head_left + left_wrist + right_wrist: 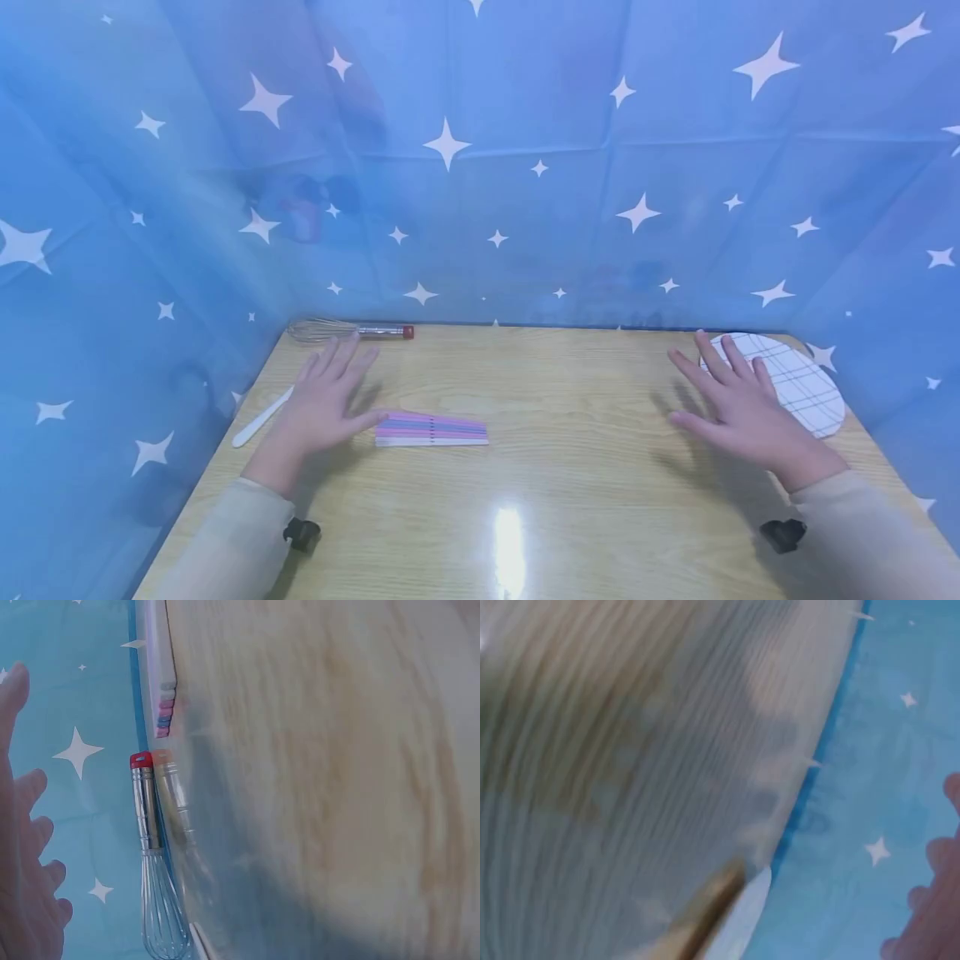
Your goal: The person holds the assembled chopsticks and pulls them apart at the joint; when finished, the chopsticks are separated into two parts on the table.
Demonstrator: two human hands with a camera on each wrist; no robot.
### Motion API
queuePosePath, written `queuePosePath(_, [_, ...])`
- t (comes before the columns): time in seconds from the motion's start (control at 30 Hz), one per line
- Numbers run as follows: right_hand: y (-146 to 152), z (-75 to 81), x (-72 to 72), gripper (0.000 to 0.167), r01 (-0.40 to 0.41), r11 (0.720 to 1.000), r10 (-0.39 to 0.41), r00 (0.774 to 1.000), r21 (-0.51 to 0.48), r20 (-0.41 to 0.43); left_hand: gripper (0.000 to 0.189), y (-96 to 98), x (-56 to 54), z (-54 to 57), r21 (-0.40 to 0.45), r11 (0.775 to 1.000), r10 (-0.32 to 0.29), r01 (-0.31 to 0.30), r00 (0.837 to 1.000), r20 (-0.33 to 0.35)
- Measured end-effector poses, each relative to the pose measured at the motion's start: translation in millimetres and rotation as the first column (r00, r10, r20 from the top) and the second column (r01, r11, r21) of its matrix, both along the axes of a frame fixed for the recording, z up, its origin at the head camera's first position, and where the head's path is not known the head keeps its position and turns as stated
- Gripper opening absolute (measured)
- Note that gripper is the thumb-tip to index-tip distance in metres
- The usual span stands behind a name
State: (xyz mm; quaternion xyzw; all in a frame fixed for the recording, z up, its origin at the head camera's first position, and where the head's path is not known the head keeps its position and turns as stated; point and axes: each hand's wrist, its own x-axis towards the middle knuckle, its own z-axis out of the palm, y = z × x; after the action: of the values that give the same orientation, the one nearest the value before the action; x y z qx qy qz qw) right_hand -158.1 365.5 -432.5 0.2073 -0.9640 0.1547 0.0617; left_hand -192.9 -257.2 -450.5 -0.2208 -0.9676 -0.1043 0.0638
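Observation:
My left hand (330, 406) hovers over the left part of the table with its fingers spread, holding nothing. Its thumb tip overlaps the left end of a bundle of slim flat strips (435, 432) in pink, blue and white, with small dark marks along the middle. Partly covered by this hand is a slender white utensil (258, 421); its far end is hidden. Beyond the fingertips lies a wire whisk (345, 331) with a red-ended metal handle. At the right, my right hand (750, 412) is also spread and bare, overlapping a white oval piece with a dark grid (802, 387).
The wooden table (570, 400) ends at a blue star-patterned curtain (540, 208) behind and at both sides. A bright reflection shows near the front. In the right wrist view, a blurred golden-brown bar (705, 911) crosses the lower middle.

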Motion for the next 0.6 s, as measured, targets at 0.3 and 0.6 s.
queuePosePath(0.3, [-34, -19.6, -6.0, 0.070, -0.092, 0.934, 0.128, 0.988, -0.346, 0.083, 0.100, 0.3, -5.6, -14.5, 0.116, 0.993, -0.011, 0.007, 0.999, 0.036])
queuePosePath(0.6, [-67, -33.6, -13.3, 0.062, -0.167, 0.884, 0.149, 0.986, -0.437, -0.075, 0.098, 0.8, -5.7, -24.8, 0.150, 0.989, -0.018, 0.008, 0.998, 0.068])
